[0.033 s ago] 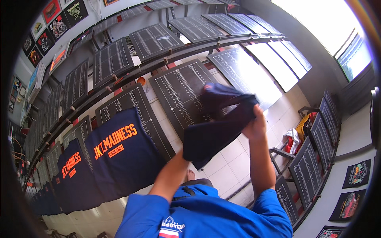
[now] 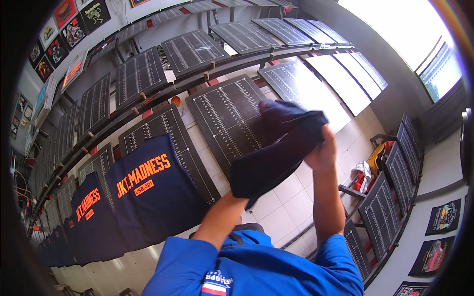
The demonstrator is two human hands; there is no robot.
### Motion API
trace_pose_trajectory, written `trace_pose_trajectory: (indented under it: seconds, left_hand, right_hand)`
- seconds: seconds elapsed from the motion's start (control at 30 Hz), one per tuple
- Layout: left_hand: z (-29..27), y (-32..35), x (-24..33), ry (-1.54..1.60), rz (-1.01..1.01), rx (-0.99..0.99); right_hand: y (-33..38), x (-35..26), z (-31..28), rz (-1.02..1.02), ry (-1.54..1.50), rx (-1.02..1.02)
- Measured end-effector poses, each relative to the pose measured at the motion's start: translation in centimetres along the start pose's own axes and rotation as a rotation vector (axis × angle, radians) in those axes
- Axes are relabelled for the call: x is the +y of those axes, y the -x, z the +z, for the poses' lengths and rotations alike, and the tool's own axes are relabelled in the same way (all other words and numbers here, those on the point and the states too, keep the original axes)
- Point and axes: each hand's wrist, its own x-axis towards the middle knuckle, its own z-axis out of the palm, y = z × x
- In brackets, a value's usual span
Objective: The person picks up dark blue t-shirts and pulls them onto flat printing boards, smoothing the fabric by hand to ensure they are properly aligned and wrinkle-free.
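At the bottom centre of the frame your blue sleeves (image 2: pixel 256 266) rise into view, and both forearms reach up toward the middle. Your right hand (image 2: pixel 322 150), just right of centre, is closed around the edge of a dark navy garment (image 2: pixel 276 153), pinching the cloth at its upper right. Your left hand is buried under the lower fold of that garment, so you cannot tell whether it is gripping or flat. The garment hangs bunched in the centre of the frame, in front of a bare dark printing board (image 2: pixel 224 116) ruled with white lines. To the left, a navy shirt with orange lettering (image 2: pixel 148 190) lies flat on the neighbouring board. More boards (image 2: pixel 192 49) run along the upper frame.
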Motion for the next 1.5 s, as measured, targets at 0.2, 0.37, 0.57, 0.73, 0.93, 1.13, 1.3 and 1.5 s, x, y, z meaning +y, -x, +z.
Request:
trace_pose_trajectory:
  seconds: [0.2,0.37,0.57,0.73,0.93,1.13,1.3,1.5]
  left_hand:
    - [1.8,-1.2,-3.4,0.185,-0.283,0.101]
    - [1.7,14.4,9.8,0.139,0.121,0.182]
    - [9.1,33.9,23.0,-0.584,0.859,-0.033]
    - [13.9,39.7,29.1,-0.366,1.283,0.464]
    - [-2.5,53.0,46.0,-0.664,1.029,1.272]
    - [8.6,56.3,46.8,-0.669,1.112,0.869]
    - [14.6,59.1,35.8,-0.888,1.185,1.153]
    - [9.0,64.3,21.3,-0.942,0.796,1.352]
  right_hand:
    - [4.5,-7.4,2.2,-0.405,0.206,0.077]
    - [10.9,-6.7,3.8,-0.478,0.669,0.730]
    - [9.0,-1.0,9.1,-0.866,0.510,0.438]
    - [-0.9,9.6,19.8,-0.651,0.868,0.271]
    - [-13.7,20.9,20.1,0.370,0.122,0.129]
    - [-13.7,20.6,26.4,0.221,0.123,0.101]
    - [-4.3,19.0,25.4,0.125,0.231,0.312]
    - [8.7,24.2,16.1,0.261,0.501,0.652]
